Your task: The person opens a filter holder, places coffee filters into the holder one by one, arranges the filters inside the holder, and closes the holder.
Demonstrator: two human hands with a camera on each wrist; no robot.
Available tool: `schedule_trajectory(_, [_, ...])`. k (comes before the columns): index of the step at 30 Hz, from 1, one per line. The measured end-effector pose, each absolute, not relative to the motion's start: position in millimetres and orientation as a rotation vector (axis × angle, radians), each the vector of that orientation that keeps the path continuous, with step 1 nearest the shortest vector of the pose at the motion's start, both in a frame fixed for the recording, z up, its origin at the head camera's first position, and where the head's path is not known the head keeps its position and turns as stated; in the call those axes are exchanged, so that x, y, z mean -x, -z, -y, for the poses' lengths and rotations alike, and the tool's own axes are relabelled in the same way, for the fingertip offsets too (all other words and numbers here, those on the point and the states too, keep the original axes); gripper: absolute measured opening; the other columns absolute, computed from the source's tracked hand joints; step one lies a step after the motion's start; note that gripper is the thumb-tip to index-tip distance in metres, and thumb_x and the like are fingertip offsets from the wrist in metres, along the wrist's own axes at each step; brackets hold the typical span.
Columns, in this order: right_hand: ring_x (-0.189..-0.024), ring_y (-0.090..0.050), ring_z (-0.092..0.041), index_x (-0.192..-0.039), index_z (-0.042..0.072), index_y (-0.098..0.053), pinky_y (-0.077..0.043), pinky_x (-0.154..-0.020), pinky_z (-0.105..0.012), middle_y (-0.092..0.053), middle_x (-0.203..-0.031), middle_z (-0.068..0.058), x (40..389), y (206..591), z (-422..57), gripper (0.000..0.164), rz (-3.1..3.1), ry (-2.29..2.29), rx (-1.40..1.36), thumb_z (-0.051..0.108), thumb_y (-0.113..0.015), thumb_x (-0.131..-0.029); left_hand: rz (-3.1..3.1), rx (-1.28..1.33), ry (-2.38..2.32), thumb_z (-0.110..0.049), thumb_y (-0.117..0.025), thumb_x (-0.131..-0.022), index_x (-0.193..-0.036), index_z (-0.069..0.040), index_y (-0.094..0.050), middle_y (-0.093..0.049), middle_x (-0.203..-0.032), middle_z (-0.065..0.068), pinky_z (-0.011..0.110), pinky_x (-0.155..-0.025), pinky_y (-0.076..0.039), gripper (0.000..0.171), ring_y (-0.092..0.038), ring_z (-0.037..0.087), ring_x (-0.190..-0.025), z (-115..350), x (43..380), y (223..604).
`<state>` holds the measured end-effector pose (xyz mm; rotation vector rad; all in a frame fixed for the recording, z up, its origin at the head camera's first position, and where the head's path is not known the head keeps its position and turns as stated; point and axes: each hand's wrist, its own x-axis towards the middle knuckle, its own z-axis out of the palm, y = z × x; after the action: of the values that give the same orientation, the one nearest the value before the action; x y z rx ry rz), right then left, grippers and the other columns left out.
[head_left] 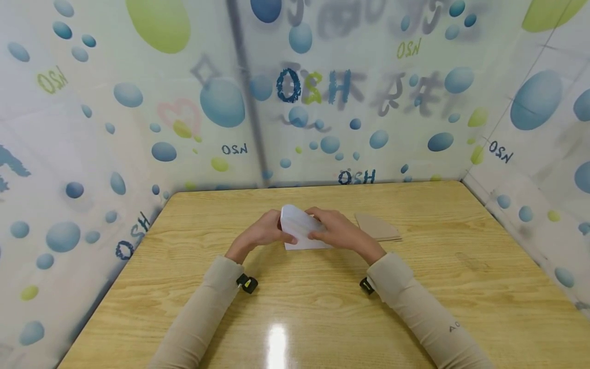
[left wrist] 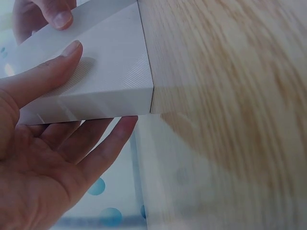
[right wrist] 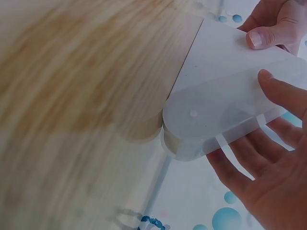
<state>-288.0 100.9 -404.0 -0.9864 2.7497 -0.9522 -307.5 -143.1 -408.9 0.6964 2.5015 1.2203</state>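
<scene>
Both hands hold a flat white case [head_left: 297, 228] upright on the table, its lower edge at the wood. My left hand [head_left: 267, 229] grips one side, thumb on the near face and fingers behind. My right hand [head_left: 340, 230] holds the other side the same way. In the right wrist view, a translucent cover [right wrist: 192, 112] with a rounded corner wraps that end of the case. The left wrist view shows a squarer white end with fine ribbed patches. Just behind the right hand lies a stack of brown fan-shaped paper filters [head_left: 377, 227], partly hidden by it.
The wood-grain table [head_left: 299, 318] reaches to a printed curtain [head_left: 322, 123] at the back. More of the same printed sheeting stands along both sides. Black straps with small devices [head_left: 247, 283] hang at the cuffs.
</scene>
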Motion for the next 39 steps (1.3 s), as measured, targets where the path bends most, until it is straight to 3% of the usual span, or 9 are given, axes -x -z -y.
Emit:
schedule_trajectory(23, [-0.113, -0.068, -0.027, -0.143, 0.011, -0.052, -0.058, -0.092, -0.045, -0.071, -0.127, -0.014, 291, 396, -112, 0.053, -2.699, 1.052, 0.924, 0.017, -0.075, -0.096, -2.525, -0.661, -1.212, -0.008, -0.086, -0.082, -0.115, -0.001, -0.068, -0.074, -0.106, 0.013, 0.029, -0.078, -0.054, 0.038, -0.067, 0.017, -0.088, 142, 306, 407])
schedule_trajectory(39, [-0.118, -0.067, -0.034, -0.151, 0.01, -0.04, -0.057, -0.098, -0.049, -0.067, -0.131, -0.019, 294, 383, -129, 0.071, -2.646, 1.158, 0.83, 0.009, -0.076, -0.09, -2.522, -0.628, -1.212, -0.007, -0.085, -0.083, -0.121, -0.001, -0.068, -0.075, -0.115, 0.016, 0.029, -0.078, -0.055, 0.043, -0.069, 0.019, -0.092, 141, 304, 407])
